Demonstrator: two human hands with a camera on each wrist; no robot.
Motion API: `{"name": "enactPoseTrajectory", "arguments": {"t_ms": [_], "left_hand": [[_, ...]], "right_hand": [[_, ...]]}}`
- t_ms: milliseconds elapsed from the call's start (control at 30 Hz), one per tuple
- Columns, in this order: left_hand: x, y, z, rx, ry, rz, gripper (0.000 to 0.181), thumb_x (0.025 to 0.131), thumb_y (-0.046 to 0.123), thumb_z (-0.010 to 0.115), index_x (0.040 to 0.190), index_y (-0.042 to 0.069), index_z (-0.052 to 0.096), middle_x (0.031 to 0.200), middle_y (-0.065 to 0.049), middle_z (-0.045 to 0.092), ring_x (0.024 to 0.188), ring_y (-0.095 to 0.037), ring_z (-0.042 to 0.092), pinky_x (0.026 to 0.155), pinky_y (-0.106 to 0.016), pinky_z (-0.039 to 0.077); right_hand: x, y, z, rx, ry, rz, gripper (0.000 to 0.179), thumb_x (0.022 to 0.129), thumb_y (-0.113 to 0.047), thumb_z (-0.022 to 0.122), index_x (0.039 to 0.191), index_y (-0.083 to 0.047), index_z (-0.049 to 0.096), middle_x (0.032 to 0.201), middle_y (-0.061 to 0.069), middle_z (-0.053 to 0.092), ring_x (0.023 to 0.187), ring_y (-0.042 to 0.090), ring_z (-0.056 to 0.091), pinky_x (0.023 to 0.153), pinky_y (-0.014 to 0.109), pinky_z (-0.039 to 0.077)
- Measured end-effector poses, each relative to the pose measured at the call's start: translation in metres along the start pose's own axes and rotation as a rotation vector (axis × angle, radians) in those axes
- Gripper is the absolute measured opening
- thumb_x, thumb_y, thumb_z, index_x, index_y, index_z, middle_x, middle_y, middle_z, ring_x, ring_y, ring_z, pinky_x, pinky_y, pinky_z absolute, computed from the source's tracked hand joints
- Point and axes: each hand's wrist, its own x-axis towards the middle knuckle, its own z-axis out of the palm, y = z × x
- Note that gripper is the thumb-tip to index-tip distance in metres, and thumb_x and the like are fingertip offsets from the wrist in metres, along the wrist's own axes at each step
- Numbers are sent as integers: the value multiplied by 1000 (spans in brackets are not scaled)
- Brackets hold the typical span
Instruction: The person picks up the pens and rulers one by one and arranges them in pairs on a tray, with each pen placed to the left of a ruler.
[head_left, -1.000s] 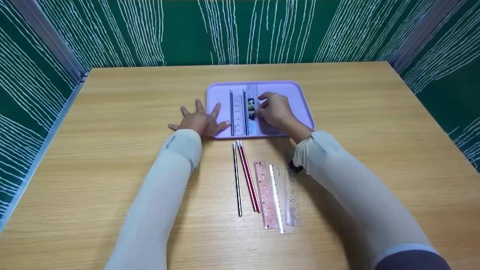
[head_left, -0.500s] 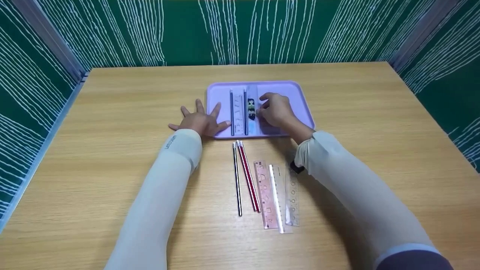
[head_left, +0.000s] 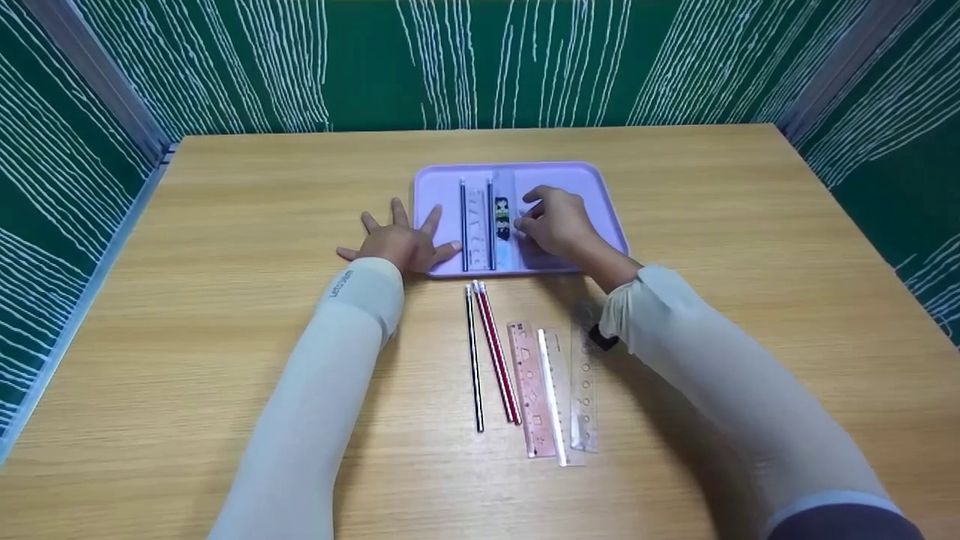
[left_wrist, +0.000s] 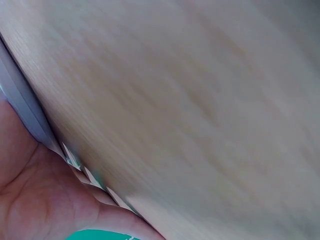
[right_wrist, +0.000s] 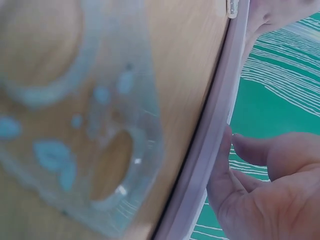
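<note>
In the head view, my left hand [head_left: 401,244] lies with fingers spread across the left rim of a lavender tray [head_left: 439,180]. Its thumb reaches close to a dark pencil [head_left: 464,225] in the tray. Beside that pencil lie a clear stencil ruler [head_left: 477,229], a second dark pencil [head_left: 491,225] and a translucent ruler with a dark cartoon print [head_left: 503,217]. My right hand [head_left: 559,221] hovers over the tray just right of the printed ruler. Its fingers are loosely bent, and nothing shows between them. In the right wrist view, its fingertips appear around the tray's edge [right_wrist: 212,135].
Nearer on the wooden table [head_left: 225,337] lie a dark striped pencil [head_left: 475,360], red striped pencils [head_left: 499,360], a pink ruler [head_left: 532,390], a clear ruler with a white strip [head_left: 559,397] and a clear stencil ruler [head_left: 585,390]. A green wall [head_left: 360,67] with white lines stands behind.
My right hand and forearm have shifted slightly right, away from the printed ruler. The left hand, the tray and the loose things on the table stay where they were.
</note>
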Motion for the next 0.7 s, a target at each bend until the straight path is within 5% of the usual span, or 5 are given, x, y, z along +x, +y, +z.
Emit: {"name": "enactPoseTrajectory", "arguments": {"t_ms": [700], "left_hand": [[4,-2,2,2,11,14,79,97,73,39,160,50,-1,171,-11,-19,150,-57,-17,105,-90,4]], "right_hand": [[-25,1,-5,214,-30,-6,42,103,-19,62,142,-7,50,117,12,61,93,26,73,73,32,64]]}}
